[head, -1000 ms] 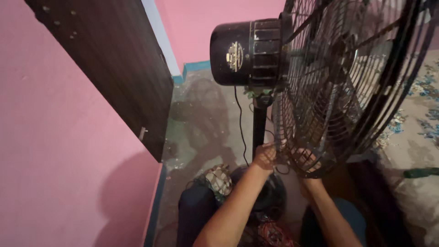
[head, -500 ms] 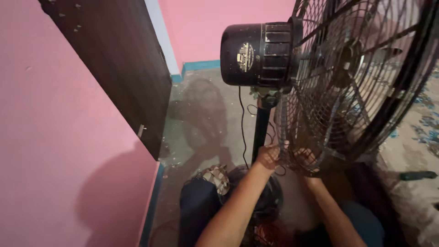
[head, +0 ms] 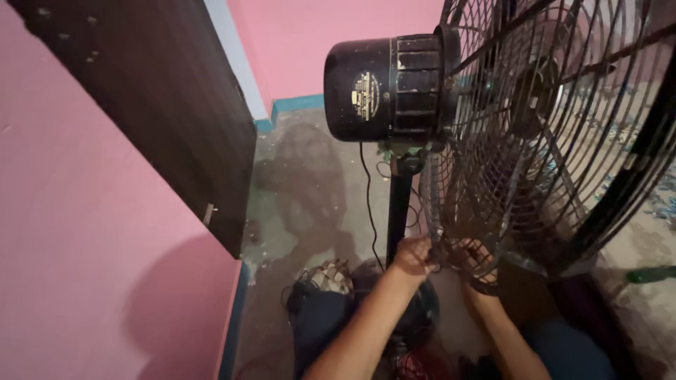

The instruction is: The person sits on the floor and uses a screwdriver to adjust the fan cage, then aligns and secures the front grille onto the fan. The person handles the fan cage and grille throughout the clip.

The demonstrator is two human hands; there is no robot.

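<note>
The fan guard, a round black wire cage on a pedestal fan, fills the upper right of the head view, and both hands are at its lowest arc. The left hand sits at the bottom edge of the guard on the side toward the pole, its fingers curled onto the wires and rim there; it looks to be gripping them, though the exact wire is lost in shadow. The right hand is just beside it along the same bottom rim, partly seen through the cage, fingers hooked in among the wires (whether it pinches a clip or only the wire I cannot tell). The two hands are near each other, almost touching, with the rim running between them.

The guard stands nearly upright with its face turned to the right, so its lower rim lies directly above and slightly ahead of both hands; the left is the nearer to the pole.

Behind the guard sits the black drum-shaped motor housing, mounted on a dark vertical pole that drops just left of the hands. A thin cord hangs beside the pole. Below the guard lies a stained concrete floor. Left of the pole, well apart, a dark wooden door leans along a pink wall.
</note>
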